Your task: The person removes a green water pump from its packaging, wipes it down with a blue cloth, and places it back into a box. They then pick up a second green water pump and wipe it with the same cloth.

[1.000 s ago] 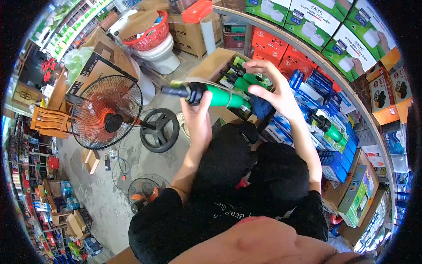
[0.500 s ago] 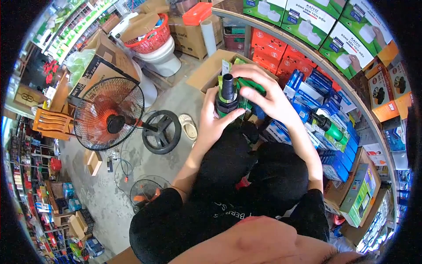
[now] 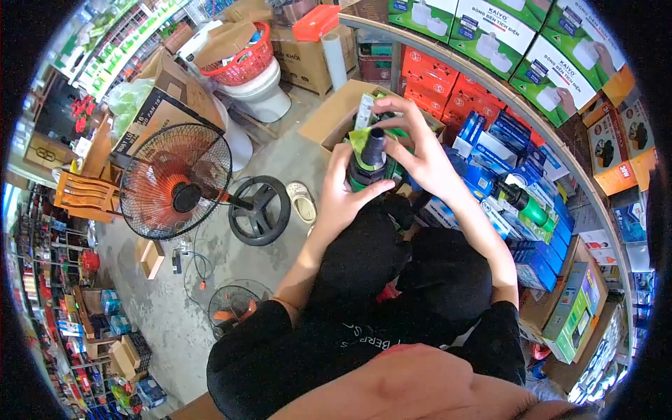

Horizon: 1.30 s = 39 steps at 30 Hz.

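Note:
My left hand (image 3: 344, 187) is wrapped round a green and black fitting (image 3: 369, 159) with a ribbed black nozzle pointing up. My right hand (image 3: 418, 148) has its fingers bent at the nozzle's right side and round a green and white tag (image 3: 362, 120) beside it. The fitting is above an open cardboard box (image 3: 329, 115), with more green items partly seen in it. A similar green and black fitting (image 3: 526, 204) lies on the blue boxes to the right.
An orange fan (image 3: 175, 183) with a round black base (image 3: 259, 210) stands on the left. Blue boxes (image 3: 535, 259) are stacked at the right, below a shelf of green cartons (image 3: 490, 38). A clog (image 3: 301, 201) lies on the floor.
The nozzle has tilted a little to the right, and the tag now shows more beside it. My right hand's fingers have moved left and closed in towards the nozzle and tag.

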{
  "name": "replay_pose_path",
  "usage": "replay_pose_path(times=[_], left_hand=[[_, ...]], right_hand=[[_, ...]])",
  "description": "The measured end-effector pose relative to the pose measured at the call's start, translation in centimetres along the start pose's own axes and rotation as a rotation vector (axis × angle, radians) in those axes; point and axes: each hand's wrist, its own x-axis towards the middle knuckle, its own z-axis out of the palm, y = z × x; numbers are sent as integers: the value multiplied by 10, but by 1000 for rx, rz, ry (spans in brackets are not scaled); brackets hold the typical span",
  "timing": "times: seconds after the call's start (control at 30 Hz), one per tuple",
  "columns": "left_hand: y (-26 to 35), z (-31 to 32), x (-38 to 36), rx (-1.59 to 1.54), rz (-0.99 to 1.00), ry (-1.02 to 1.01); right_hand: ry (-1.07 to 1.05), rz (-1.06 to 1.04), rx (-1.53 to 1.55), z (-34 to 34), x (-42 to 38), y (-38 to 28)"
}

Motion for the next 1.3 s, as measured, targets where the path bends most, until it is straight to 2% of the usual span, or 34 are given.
replay_pose_path(times=[0.03,0.1,0.17,0.23,0.37,0.43,0.5,0.57,0.67,0.83,0.9,0.97,1.03,1.1,1.17,1.23,1.3], left_hand=[[0,0,0,2,1,0],[-1,2,0,-91,-9,-27],[0,3,0,-118,-13,-8],[2,2,1,-54,22,-24],[-7,0,-2,5,51,-1],[-14,0,-4,-56,-151,111],[-21,-2,-4,-11,-159,79],[-28,-1,-6,11,-114,42],[-17,1,-3,11,-39,31],[-9,3,0,-163,19,139],[-10,-8,2,-103,-85,191],[-6,-10,3,-132,-82,210],[-15,-14,6,50,-103,178],[-18,-11,6,-41,-108,167],[-15,-9,7,-92,-154,-21],[-21,-11,5,-69,-146,-65],[-23,-13,2,-28,-220,-228]], right_hand=[[0,-2,1,0,0,3],[96,-154,-306,0,2,8],[71,-78,-210,-1,1,10],[-93,-53,-40,-2,1,21],[-106,-127,-216,0,-1,24],[-132,100,-322,3,-1,12],[-160,164,-355,3,-1,8],[-104,35,-408,4,-2,17],[-9,-40,-368,10,0,19],[30,65,-393,1,-1,24],[46,107,-381,-4,-3,28],[95,57,-336,-6,-5,31],[88,40,-326,-6,-6,33],[136,24,-311,-5,-7,32],[211,32,-285,-8,-6,43],[347,-22,-255,-10,-1,42],[415,41,-50,-17,5,51]])
